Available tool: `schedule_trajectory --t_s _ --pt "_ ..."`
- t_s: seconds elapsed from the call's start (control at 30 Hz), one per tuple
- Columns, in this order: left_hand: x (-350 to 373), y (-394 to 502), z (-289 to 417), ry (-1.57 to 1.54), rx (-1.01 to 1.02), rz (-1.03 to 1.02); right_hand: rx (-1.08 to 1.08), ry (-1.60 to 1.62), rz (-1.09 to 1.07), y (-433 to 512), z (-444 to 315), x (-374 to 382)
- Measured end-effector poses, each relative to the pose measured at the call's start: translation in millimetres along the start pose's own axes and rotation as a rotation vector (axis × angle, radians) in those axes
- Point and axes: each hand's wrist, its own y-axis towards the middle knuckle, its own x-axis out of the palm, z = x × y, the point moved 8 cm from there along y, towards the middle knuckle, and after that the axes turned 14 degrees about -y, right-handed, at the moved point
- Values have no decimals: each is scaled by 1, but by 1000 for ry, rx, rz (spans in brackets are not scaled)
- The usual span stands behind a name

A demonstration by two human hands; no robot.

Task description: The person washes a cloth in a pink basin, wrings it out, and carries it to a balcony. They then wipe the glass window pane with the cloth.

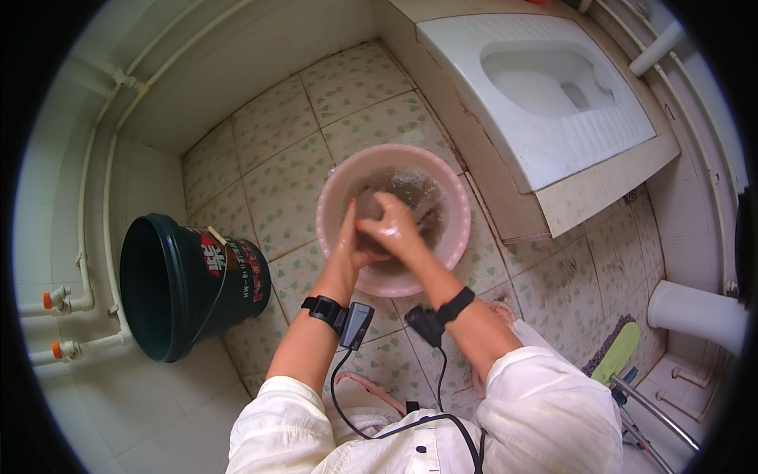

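Observation:
A pink plastic basin (395, 287) stands on the tiled floor in front of me, holding murky, greyish water with some foam and what looks like dark cloth (423, 216), partly under the surface. Both hands are over the basin, wet and close together. My left hand (352, 243) points upward with its palm turned to the right. My right hand (391, 225) is bent towards it, fingers curled, and slightly blurred. Whether a piece of cloth lies between the hands is not clear. Each wrist wears a black strap with a small cabled device.
To the left a dark green bucket (151, 290) with a wire handle is tilted in view. A white squat toilet (521, 148) sits on a raised tiled step at the upper right. A green-headed mop (616, 355) lies at the lower right. Pipes (111, 195) run along the walls.

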Motion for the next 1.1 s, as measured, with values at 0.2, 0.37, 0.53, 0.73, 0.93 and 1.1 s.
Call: schedule_trajectory --t_s 0.2,0.37,0.53,0.73,0.93,1.1 --pt "44 -21 20 -39 345 -484 -262 -267 235 -15 -73 -14" --pt "18 -19 -3 12 216 43 98 -463 269 14 -15 -25" --pt "34 -28 13 -134 314 -129 -78 -104 271 -11 -39 9" --pt "22 -60 39 408 481 252 37 -578 318 27 39 -32" --pt "55 -83 40 1705 735 502 368 -390 42 28 120 -27" --pt "48 -41 -15 2253 433 423 426 -791 -428 20 127 12"
